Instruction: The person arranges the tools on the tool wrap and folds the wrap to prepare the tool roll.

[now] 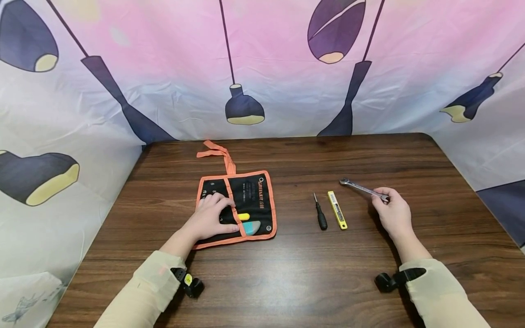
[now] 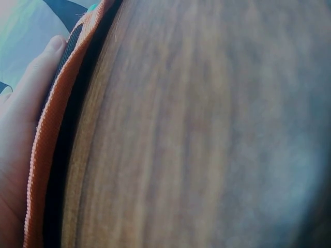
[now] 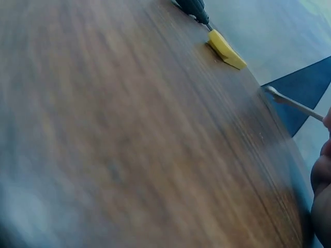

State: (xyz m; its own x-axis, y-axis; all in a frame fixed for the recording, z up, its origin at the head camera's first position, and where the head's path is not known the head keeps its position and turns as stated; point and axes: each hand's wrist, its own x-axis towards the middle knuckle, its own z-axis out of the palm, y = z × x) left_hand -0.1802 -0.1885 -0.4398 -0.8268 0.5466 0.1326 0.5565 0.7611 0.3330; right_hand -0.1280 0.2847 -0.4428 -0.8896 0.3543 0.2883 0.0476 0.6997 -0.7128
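A black tool pouch [image 1: 255, 196] with orange edging lies flat at the left of the table. My left hand [image 1: 212, 217] rests on its left part, thumb and fingers spread apart. The thumb lies along the pouch's orange edge [image 2: 49, 134] in the left wrist view. A yellow end [image 1: 243, 217] and a teal-and-grey end [image 1: 251, 227] stick out of the pouch's pocket. Over at the right, my right hand [image 1: 393, 212] pinches a silver wrench [image 1: 358, 187] by its near end. The wrench's far end [image 3: 274, 93] points away from the fingers in the right wrist view.
A small black-handled screwdriver [image 1: 321, 216] and a yellow box cutter-like strip [image 1: 337, 210] lie between the hands. Orange ties [image 1: 221, 152] stretch from the pouch toward the back edge. A patterned cloth [image 1: 279, 100] hangs behind the wooden table [image 1: 287, 282].
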